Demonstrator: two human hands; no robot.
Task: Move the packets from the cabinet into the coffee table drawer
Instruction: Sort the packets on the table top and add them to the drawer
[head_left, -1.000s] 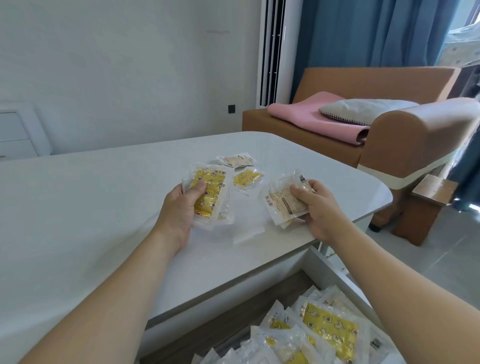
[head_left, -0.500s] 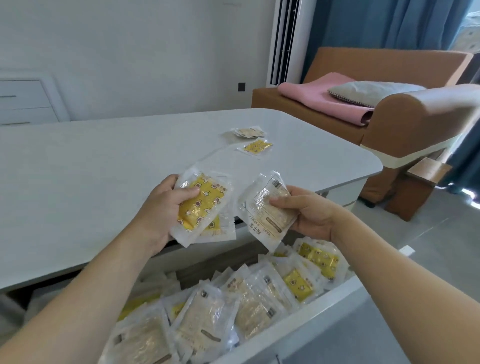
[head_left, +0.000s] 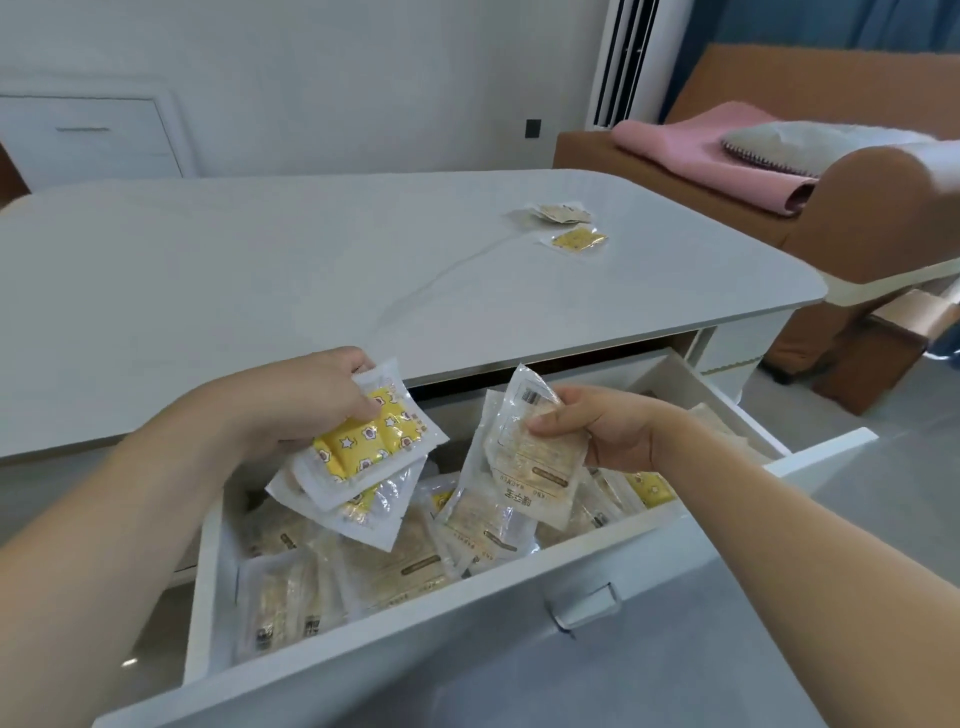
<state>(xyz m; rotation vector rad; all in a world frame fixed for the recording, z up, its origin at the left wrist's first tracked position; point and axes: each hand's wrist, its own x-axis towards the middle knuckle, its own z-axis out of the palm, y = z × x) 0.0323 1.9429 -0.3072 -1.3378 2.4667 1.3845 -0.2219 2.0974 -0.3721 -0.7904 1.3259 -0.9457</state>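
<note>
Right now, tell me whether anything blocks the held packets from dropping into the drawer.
Nothing visible does. The left hand holds yellow packets and the right hand holds pale packets directly above the open drawer; only the packets already inside lie beneath them.

I'm seeing a brown sofa (head_left: 878, 218) on the right, a pink blanket (head_left: 691, 150) and grey cushion (head_left: 800, 145) lying on it.
</note>
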